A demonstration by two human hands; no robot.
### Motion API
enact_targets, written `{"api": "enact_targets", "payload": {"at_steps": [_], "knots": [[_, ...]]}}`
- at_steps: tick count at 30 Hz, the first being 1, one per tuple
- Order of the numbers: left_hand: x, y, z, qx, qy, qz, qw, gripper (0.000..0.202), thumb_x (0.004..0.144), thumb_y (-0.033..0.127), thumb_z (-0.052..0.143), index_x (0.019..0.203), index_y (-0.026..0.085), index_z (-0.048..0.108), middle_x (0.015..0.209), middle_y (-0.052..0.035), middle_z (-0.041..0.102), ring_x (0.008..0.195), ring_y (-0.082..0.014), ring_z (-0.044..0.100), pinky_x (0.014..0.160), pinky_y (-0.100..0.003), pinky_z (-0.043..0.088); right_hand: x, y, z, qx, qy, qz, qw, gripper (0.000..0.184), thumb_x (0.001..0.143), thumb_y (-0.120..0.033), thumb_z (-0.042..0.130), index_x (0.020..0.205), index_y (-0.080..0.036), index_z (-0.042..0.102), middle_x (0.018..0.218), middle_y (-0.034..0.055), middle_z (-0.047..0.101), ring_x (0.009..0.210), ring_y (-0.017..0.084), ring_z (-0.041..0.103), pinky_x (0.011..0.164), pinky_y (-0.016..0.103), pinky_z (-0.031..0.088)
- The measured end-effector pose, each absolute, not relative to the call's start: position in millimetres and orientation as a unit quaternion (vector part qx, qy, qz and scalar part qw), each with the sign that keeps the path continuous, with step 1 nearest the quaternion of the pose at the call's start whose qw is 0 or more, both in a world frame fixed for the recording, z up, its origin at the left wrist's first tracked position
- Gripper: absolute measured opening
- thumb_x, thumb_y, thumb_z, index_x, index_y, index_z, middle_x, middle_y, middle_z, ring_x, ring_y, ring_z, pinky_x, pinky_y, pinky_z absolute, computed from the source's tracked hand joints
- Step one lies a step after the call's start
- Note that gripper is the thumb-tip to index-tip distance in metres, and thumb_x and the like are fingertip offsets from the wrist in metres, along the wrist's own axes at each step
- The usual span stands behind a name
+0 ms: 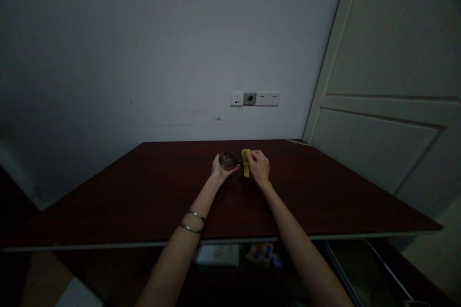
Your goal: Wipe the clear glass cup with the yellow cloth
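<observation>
My left hand (220, 169) cups a small dark glass bowl (228, 159), fingers curled around its near side, at the far middle of the dark red table (144, 192). Just right of it, my right hand (258, 167) is closed on a yellow cloth or sponge (246, 162), which lies against the tabletop beside the bowl. Two thin bangles (193, 221) circle my left forearm. Whatever is inside the bowl is too dark to make out.
A white wall with a row of sockets (255, 99) stands behind the table. A pale panelled door (392, 86) is at the right. Boxes and packets (234, 253) sit under the table's near edge.
</observation>
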State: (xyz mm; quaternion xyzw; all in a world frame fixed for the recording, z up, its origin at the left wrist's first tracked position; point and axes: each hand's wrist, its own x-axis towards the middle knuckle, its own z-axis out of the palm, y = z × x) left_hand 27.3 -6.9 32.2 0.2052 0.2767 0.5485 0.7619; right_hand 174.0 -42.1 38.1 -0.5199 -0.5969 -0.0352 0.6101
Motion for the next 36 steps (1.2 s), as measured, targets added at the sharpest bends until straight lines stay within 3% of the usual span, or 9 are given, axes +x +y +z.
{"api": "enact_targets", "payload": {"at_steps": [6,12,17,20,24,29,36], "knots": [[34,-8,31,0.240,0.214,0.565,0.759,0.047,0.083,0.053,0.031,0.094,0.014,0.055,0.093,-0.0155,0.061,0.086,-0.0273,0.060,0.070,-0.046,0.048,173,-42,39,-0.521,-0.602,-0.057,0.603,0.043,0.080,-0.051,0.041,0.076,-0.018,0.068,0.077,0.0055,0.056,0.068,0.015,0.054,0.065,0.027,0.041],[42,-11,32,0.249,0.228,0.592,0.732,0.039,0.079,0.047,0.048,0.092,0.011,0.057,0.084,-0.0138,0.063,0.077,-0.0219,0.062,0.073,-0.039,0.049,167,-35,37,-0.473,-0.598,-0.018,0.646,0.038,0.078,-0.047,0.047,0.083,-0.016,0.068,0.085,0.0086,0.060,0.077,0.018,0.056,0.073,0.031,0.044],[45,-10,31,0.223,0.222,0.630,0.710,0.030,0.078,0.039,0.054,0.087,0.011,0.059,0.078,-0.0099,0.064,0.068,-0.0161,0.062,0.071,-0.031,0.051,163,-31,34,-0.437,-0.582,0.088,0.680,0.036,0.074,-0.045,0.052,0.089,-0.016,0.068,0.092,0.0089,0.066,0.085,0.020,0.059,0.080,0.034,0.045],[43,-8,31,0.217,0.215,0.645,0.700,0.029,0.079,0.038,0.053,0.086,0.011,0.059,0.076,-0.0093,0.064,0.066,-0.0157,0.062,0.068,-0.030,0.052,162,-28,34,-0.412,-0.566,0.203,0.685,0.038,0.072,-0.041,0.052,0.096,-0.015,0.066,0.097,0.0080,0.066,0.085,0.021,0.061,0.075,0.034,0.049],[38,-8,33,0.214,0.210,0.664,0.685,0.031,0.079,0.040,0.053,0.085,0.011,0.059,0.075,-0.0095,0.064,0.064,-0.0160,0.062,0.065,-0.030,0.052,165,-26,34,-0.375,-0.610,0.292,0.634,0.046,0.065,-0.025,0.054,0.109,-0.017,0.060,0.107,0.0066,0.063,0.088,0.020,0.061,0.076,0.034,0.050],[36,-9,36,0.197,0.219,0.678,0.674,0.027,0.079,0.038,0.053,0.080,0.011,0.058,0.073,-0.0088,0.064,0.063,-0.0159,0.061,0.065,-0.031,0.051,172,-31,33,-0.339,-0.724,0.239,0.551,0.066,0.062,-0.017,0.055,0.127,-0.023,0.042,0.132,0.0077,0.043,0.107,0.020,0.051,0.082,0.032,0.047],[39,-9,35,0.204,0.236,0.660,0.684,0.030,0.075,0.041,0.057,0.084,0.012,0.061,0.076,-0.0085,0.064,0.064,-0.0162,0.061,0.066,-0.030,0.050,180,-27,29,-0.362,-0.794,0.034,0.487,0.081,0.061,-0.037,0.070,0.131,-0.023,0.032,0.132,0.0105,0.041,0.119,0.026,0.037,0.099,0.046,0.031]]}}
